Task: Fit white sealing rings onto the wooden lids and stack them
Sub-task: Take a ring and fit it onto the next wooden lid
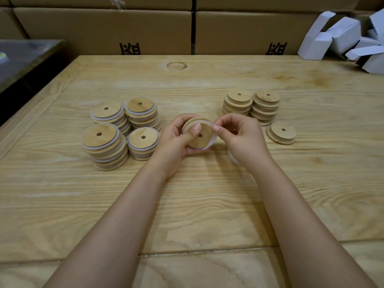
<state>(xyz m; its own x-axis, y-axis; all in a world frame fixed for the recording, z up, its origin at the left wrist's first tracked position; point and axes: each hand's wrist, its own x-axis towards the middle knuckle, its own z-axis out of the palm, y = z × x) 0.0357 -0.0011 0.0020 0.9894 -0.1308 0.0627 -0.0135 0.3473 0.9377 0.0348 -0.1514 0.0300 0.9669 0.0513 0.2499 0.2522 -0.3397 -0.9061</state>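
Nearest us, both forearms reach out over the pale wooden surface [187,204], and the work is held above it, mid-width. The left hand [176,140] cups 1 lid [202,137] from below, its grip curled round the rim with the thumb pressed flat on the face beside the centre hole. The right hand [241,138] has its grip pinched, thumb against forefinger, on the white sealing ring [210,144] at the lid's right edge. The ring looks seated round the left side and hangs loose at the lower right, so we judge the fitting about half done. To do it well, we would keep the left thumb pinning the seated part, walk the right pinch round the rim in short stretches, and check the ring lies flat with no twist before letting go. A pale blur under the right wrist may be spare rings; we cannot tell. Beyond the hands, 4 ringed stacks [106,146] stand to the left and the bare lids [281,134] wait to the right, in 2 stacks plus a low pile. The finished lid belongs on the left. Farthest off are cardboard cartons [104,28] and white boxes [342,38].
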